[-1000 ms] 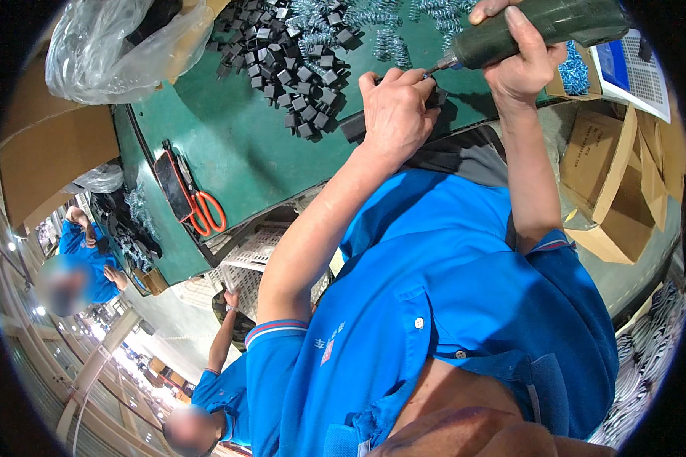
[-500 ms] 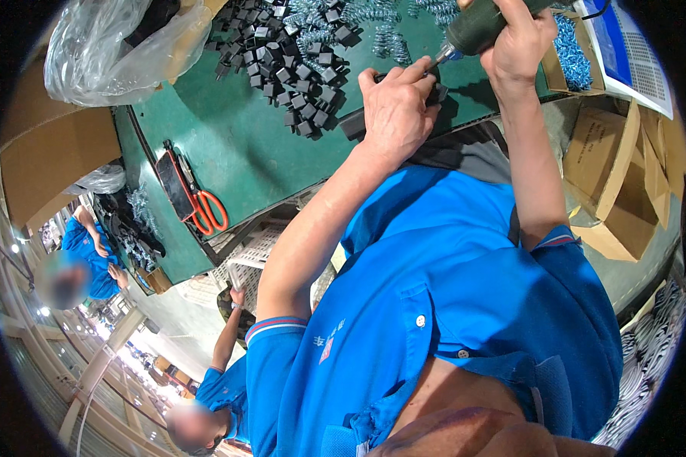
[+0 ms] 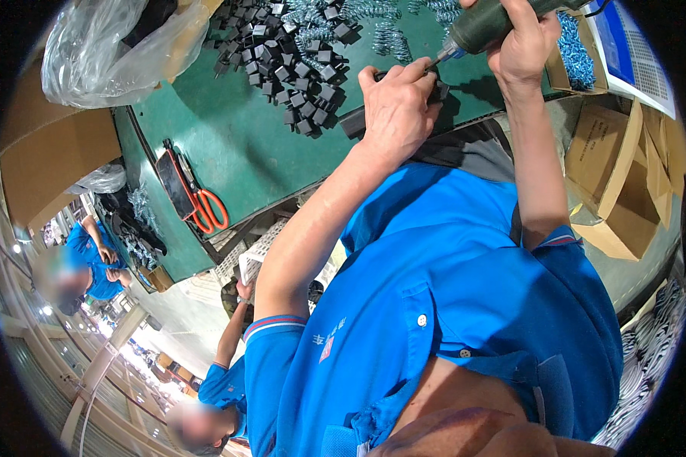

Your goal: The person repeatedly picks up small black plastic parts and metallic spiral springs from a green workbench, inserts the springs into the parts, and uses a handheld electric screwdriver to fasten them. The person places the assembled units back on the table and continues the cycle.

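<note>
My left hand (image 3: 398, 107) is closed over a black plastic part (image 3: 352, 123) at the near edge of the green table, pressing it down; the fingers cover most of it. In my right hand (image 3: 520, 53) is a dark green electric screwdriver (image 3: 480, 29), tilted so its bit reaches the part beside my left fingertips. Whether a screw sits under the bit is too small to tell. Left of my left hand lies a heap of small black plastic blocks (image 3: 305, 87). Metal coil springs (image 3: 391, 42) lie beyond it.
A cardboard box of bluish screws (image 3: 575, 52) stands at the right. Orange-handled scissors (image 3: 206, 212) lie beside a dark phone-like slab (image 3: 175, 185) on the left. Clear plastic bag (image 3: 122, 57) sits far left, open carton (image 3: 613, 183) right. Two people in blue are at lower left.
Both my hands and the screwdriver stay nearly in place. At lower left, the nearer person has shifted a white crate, and the farther person's hands have come together.
</note>
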